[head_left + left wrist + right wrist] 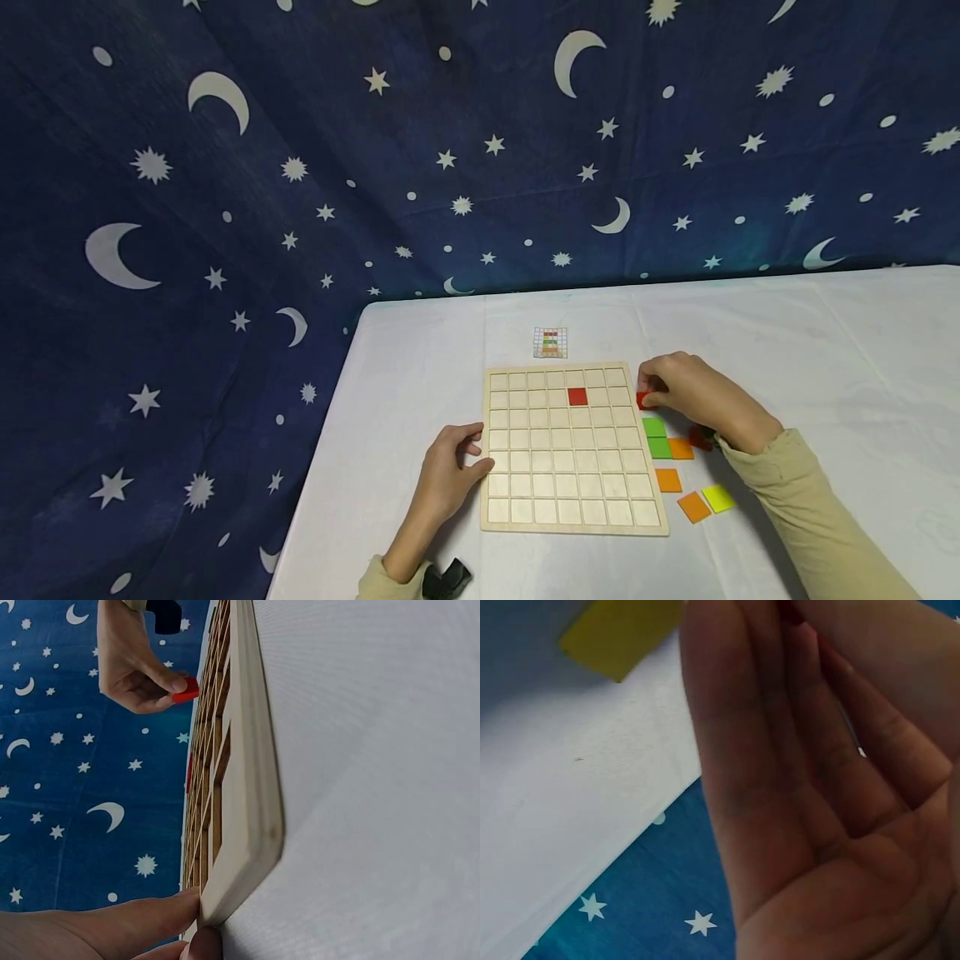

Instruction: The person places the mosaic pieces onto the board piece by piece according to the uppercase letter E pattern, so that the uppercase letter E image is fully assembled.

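Observation:
A square wooden grid board (574, 530) lies on the white table, with one red tile (577, 397) in a cell of its second row from the top. At the board's left edge, my left hand (446, 471) grips the rim between thumb and finger; the left wrist view shows the fingertips (169, 911) at that edge. My right hand (693, 396) pinches another red square tile (646, 402) just beyond the board's upper right edge. In the right wrist view only a sliver of that tile shows behind the fingers.
Right of the board lie green tiles (654, 427), several orange tiles (668, 481), a yellow tile (718, 498) and a red tile (701, 438) partly under the right wrist. A small printed pattern card (551, 342) lies behind the board. Dark starry cloth (525, 208) hangs behind the table.

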### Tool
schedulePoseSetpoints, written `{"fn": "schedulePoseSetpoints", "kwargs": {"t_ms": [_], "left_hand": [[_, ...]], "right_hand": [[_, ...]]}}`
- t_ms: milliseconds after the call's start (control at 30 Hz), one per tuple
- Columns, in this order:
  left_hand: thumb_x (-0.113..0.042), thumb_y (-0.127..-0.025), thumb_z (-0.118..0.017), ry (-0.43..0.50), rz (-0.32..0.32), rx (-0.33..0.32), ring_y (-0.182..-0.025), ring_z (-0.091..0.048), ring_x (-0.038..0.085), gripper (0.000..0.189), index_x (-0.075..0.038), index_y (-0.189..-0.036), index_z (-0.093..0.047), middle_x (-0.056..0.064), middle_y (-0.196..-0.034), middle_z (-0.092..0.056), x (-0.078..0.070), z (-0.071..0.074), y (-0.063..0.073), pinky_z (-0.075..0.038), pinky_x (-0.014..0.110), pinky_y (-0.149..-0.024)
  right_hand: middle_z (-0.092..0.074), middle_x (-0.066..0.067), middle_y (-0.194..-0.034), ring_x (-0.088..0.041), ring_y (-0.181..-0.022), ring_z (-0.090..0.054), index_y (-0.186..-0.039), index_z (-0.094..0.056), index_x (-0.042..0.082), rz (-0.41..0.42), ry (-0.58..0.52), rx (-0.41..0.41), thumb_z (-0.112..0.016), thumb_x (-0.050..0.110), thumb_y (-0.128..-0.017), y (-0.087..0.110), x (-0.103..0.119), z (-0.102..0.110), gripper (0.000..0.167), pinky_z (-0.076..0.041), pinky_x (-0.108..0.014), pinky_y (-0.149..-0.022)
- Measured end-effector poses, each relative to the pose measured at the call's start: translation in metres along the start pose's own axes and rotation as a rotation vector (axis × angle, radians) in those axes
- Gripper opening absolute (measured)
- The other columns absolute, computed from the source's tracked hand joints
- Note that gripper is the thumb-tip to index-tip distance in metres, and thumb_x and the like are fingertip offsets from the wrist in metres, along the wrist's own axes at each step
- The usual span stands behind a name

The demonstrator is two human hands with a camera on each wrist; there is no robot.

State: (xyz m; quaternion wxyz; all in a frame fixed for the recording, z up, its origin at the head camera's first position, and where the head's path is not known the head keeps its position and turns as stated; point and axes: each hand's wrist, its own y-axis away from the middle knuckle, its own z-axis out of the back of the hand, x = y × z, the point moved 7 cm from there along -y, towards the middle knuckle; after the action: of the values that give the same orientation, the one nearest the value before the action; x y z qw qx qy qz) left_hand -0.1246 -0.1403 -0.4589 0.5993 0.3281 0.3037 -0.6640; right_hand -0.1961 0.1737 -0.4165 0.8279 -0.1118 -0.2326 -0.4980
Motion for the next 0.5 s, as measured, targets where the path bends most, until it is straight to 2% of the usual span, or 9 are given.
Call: {"fn": "schedulePoseSetpoints", "kwargs": {"t_ms": [233,500], "left_hand": [[-0.004,-0.079,-0.079,-0.001,-0.004,-0.007,-0.088,-0.06,0.017,0.046,-0.002,-0.123,-0.066,0.005,-0.105,-0.064,0.001,0.0,0.0,-0.043,0.021,-0.069],[-0.004,-0.08,-0.079,-0.019,-0.008,-0.006,-0.088,-0.06,0.016,0.045,-0.002,-0.123,-0.066,0.003,-0.104,-0.063,0.001,0.0,0.001,-0.043,0.022,-0.069]], "right_hand": [[-0.057,0.009,-0.068,-0.008,-0.065,-0.049,-0.073,-0.062,0.015,0.03,-0.031,-0.033,-0.08,0.007,-0.08,-0.008,0.014,0.004,0.021,-0.043,-0.025,-0.063],[-0.059,0.008,-0.07,-0.008,-0.065,-0.049,-0.075,-0.064,0.014,0.051,-0.065,-0.032,-0.08,0.009,-0.081,-0.026,0.03,-0.004,0.018,-0.044,-0.025,-0.062]]}}
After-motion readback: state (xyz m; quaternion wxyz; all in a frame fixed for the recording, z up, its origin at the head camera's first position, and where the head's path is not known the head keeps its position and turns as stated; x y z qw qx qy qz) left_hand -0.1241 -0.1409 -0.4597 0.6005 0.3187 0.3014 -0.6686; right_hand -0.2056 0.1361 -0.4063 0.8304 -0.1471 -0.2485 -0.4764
